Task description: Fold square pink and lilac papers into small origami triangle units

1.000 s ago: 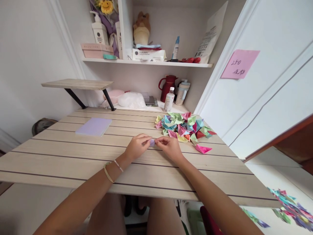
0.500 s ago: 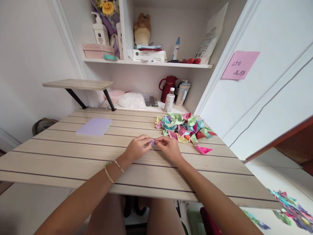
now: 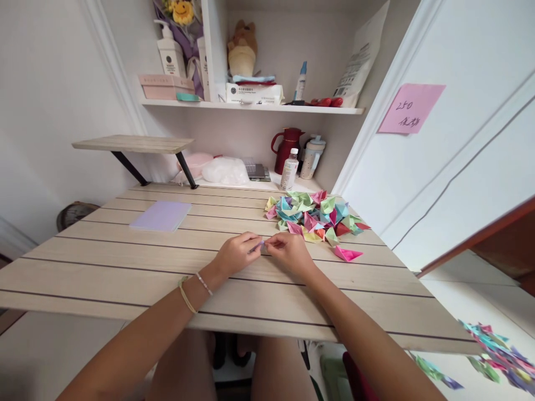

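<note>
Between my fingertips, over the middle of the slatted wooden table [image 3: 137, 262], is a small folded piece of purple paper [image 3: 262, 243], mostly hidden. My left hand [image 3: 238, 253] pinches it from the left. From the right, my right hand [image 3: 290, 253] has its fingertips closed on the same paper. A stack of light purple paper sheets [image 3: 161, 216] lies flat to the left. Just beyond my right hand spreads a heap of folded paper boats [image 3: 309, 214] in many colours, with a single bright pink paper boat [image 3: 348, 254] in front of it.
A small raised wooden shelf [image 3: 134, 143] on black legs stands at the back left. Behind the heap are a plastic bottle [image 3: 289, 171], a dark red jug [image 3: 287, 149] and a tumbler [image 3: 312, 159]. More folded paper [image 3: 501, 356] lies low at the right, beyond the table edge.
My fingers have shifted slightly around the purple paper, and less of it shows now. The boats and the paper stack stay in place.
</note>
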Tool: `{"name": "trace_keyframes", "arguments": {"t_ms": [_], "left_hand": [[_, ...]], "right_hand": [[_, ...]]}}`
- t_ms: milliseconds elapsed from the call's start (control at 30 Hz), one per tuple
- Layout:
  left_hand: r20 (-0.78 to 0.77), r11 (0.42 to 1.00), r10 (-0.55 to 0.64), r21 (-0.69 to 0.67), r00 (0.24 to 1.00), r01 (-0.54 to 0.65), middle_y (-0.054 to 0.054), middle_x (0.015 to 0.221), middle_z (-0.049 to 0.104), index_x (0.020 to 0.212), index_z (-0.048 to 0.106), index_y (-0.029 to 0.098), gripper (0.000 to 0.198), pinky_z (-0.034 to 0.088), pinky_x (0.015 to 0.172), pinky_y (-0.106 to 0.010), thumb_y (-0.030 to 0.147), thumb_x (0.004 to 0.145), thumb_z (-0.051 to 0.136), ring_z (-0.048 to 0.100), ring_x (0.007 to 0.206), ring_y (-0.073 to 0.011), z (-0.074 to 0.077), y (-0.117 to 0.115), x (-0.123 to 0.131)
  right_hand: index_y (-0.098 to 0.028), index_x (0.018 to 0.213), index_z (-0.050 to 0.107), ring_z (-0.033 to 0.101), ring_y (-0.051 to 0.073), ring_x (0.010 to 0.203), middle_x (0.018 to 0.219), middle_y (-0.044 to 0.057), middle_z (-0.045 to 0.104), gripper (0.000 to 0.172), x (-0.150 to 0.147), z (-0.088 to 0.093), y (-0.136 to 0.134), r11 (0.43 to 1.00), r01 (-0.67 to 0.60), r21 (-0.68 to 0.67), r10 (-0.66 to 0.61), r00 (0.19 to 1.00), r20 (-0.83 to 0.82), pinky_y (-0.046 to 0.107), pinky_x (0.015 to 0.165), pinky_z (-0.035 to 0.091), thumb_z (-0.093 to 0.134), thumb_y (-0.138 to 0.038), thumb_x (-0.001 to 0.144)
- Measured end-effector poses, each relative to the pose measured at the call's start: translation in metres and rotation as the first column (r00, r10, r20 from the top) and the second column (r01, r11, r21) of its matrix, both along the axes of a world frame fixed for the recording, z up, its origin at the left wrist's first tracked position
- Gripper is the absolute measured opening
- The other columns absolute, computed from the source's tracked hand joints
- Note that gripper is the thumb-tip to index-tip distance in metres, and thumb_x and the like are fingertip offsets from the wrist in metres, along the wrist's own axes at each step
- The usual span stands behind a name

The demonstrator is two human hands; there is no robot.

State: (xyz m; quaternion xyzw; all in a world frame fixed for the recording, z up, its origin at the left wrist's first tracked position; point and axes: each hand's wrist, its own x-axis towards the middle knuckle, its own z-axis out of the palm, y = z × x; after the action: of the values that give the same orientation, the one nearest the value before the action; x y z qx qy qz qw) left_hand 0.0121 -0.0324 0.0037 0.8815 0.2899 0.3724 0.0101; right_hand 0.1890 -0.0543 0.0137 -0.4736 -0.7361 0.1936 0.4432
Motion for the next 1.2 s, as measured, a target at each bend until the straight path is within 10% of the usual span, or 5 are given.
{"name": "trace_keyframes", "arguments": {"t_ms": [1200], "left_hand": [[0.153,0.994,-0.074,-0.068,0.985,0.085,-0.006,0.093,0.065,0.096,0.065,0.020,0.022,0.050,0.080,-0.028,0.018,0.080,0.051,0.060,0.085,-0.0147,0.0024,0.0072,-0.0018]], "right_hand": [[-0.018,0.077,0.068,0.062,0.018,0.065,0.073,0.005,0.069,0.018,0.0038,-0.0024,0.0034,0.988,-0.069,-0.136,0.054,0.992,-0.115,0.027,0.060,0.047,0.056,-0.031,0.073]]}}
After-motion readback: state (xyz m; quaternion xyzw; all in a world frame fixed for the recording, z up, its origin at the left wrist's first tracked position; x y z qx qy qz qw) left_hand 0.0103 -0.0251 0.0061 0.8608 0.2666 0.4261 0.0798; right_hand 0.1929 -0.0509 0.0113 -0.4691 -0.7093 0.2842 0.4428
